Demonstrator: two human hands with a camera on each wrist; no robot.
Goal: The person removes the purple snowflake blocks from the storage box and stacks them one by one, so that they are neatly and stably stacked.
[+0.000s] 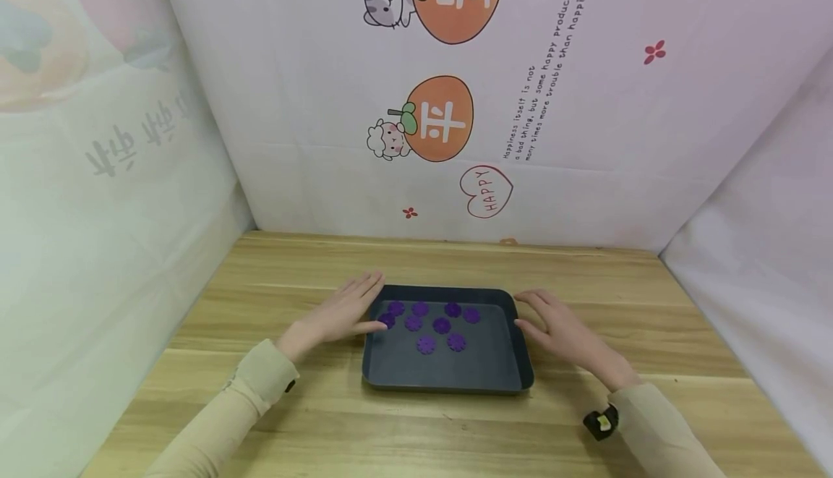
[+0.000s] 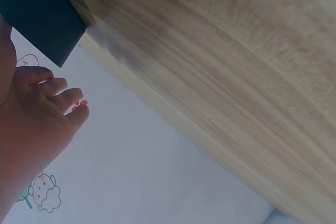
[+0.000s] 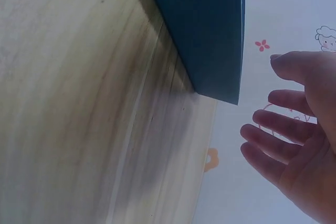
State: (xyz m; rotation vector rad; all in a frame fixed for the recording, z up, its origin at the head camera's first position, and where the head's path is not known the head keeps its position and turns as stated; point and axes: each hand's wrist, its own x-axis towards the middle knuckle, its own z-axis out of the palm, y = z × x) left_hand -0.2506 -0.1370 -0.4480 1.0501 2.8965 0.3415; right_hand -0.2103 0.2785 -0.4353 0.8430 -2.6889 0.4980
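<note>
A dark grey rectangular tray (image 1: 449,373) sits on the wooden table. Several purple round pieces with scalloped edges (image 1: 457,342) lie flat inside it, mostly toward its back and left. My left hand (image 1: 341,312) is at the tray's left side, fingers extended toward the back corner and thumb reaching over the rim near the leftmost piece. At the right side is my right hand (image 1: 560,330), its fingers loosely bent and thumb close to the rim. In the right wrist view its fingers (image 3: 275,124) are spread and hold nothing. Whether either hand touches the rim is unclear.
The wooden table (image 1: 293,427) extends around the tray on all sides. Behind it hangs a white printed cloth (image 1: 325,138) with cartoon fruit, animals and lettering. White cloths also hang at the left (image 1: 117,246) and right (image 1: 768,261). A dark strap (image 1: 600,422) is on the right wrist.
</note>
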